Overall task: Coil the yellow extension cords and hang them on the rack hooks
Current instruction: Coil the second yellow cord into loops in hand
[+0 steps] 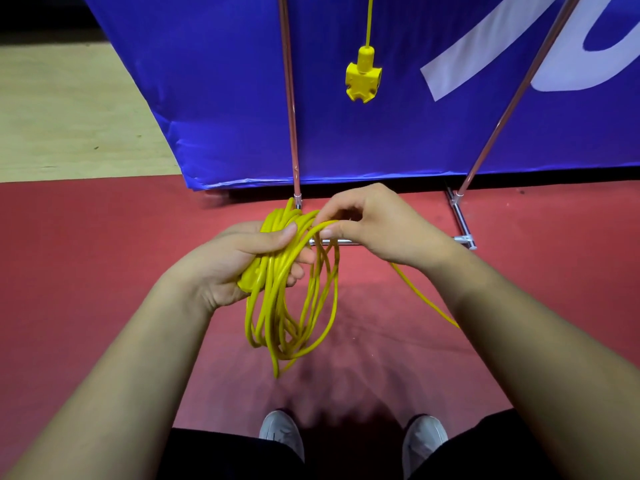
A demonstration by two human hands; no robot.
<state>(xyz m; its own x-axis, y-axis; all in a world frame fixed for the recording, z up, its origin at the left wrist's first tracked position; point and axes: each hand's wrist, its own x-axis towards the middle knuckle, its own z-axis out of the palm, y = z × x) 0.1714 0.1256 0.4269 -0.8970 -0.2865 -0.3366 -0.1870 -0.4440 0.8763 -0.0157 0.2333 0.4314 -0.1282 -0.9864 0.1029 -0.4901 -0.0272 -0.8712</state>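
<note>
- Red matting covers the floor in the head view. Pale wood flooring shows beyond it, far left of the rack.
- Rack: thin metal frame with two uprights rising from a base bar that lies on the matting. A blue banner with white lettering stands directly behind the rack.
- Hanging cord, yellow, drops between the rack's uprights. It ends in a yellow multi-socket block that dangles well above the base bar.
- Left hand: closed round the gathered top of the yellow cord coil, thumb laid across the strands, fingers curled underneath. It sits in front of the rack's left upright.
- A yellow moulded end piece rests against the left palm; its type cannot be told.
- Coil: several loops of uneven length hang free below the left hand, in front of the rack. Whether the lowest loop touches the matting cannot be told.
- Right hand: thumb and forefinger pinch a single strand of the same cord, just beside the left hand's fingertips. The other fingers are loosely curled. It sits over the rack's base bar.
- Loose tail of the cord runs out from under the right wrist, down and rightward away from the rack, and passes behind the right forearm.
- Two grey shoes stand on the matting at the near edge, well apart from the rack.
</note>
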